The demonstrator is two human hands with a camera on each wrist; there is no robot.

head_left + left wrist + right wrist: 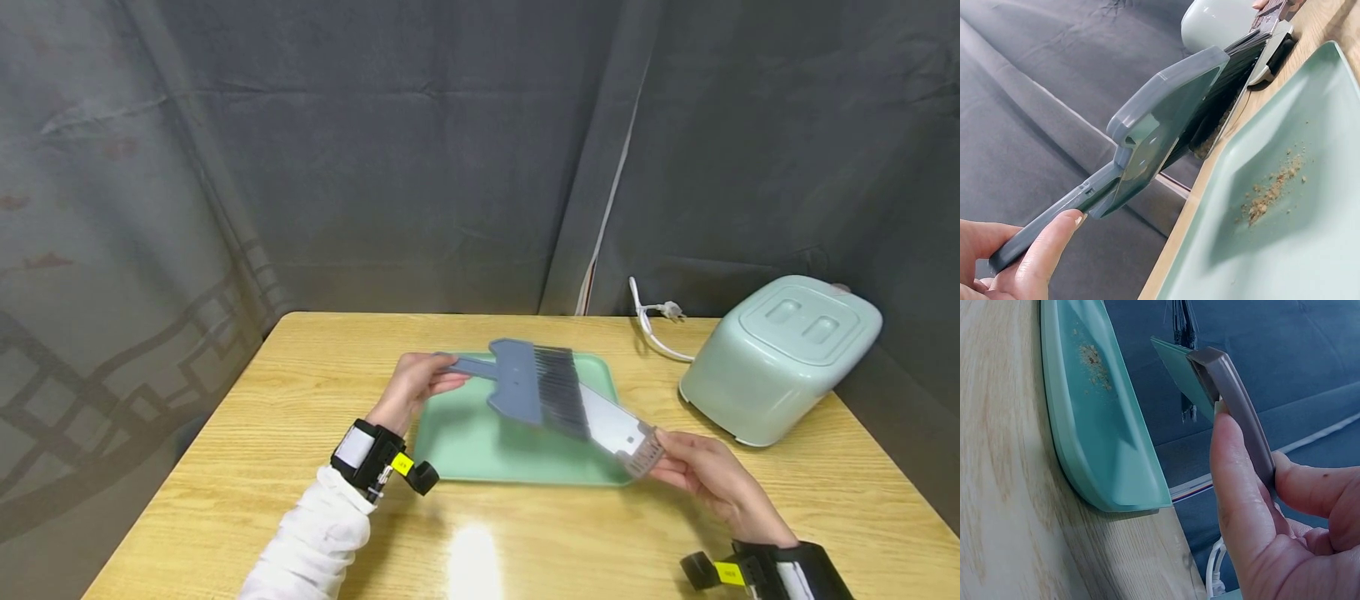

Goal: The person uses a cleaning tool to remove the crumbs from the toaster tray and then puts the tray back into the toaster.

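My left hand (pixel 412 385) pinches the handle of a blue-grey brush (pixel 516 382) with long dark bristles. The bristles overlap a thin shiny crumb tray (pixel 609 418) in the head view. Its grey slotted end is pinched between thumb and fingers of my right hand (pixel 708 475). Both tools are held up over a pale green tray (pixel 480 458). On that tray lies a scattered pile of brown crumbs (pixel 1275 190), seen in both wrist views.
A mint-green toaster (pixel 780 367) stands at the right of the wooden table (pixel 330 350). Its white cord and plug (pixel 671 310) lie behind it, near the back edge. Grey curtains (pixel 420 167) hang behind the table.
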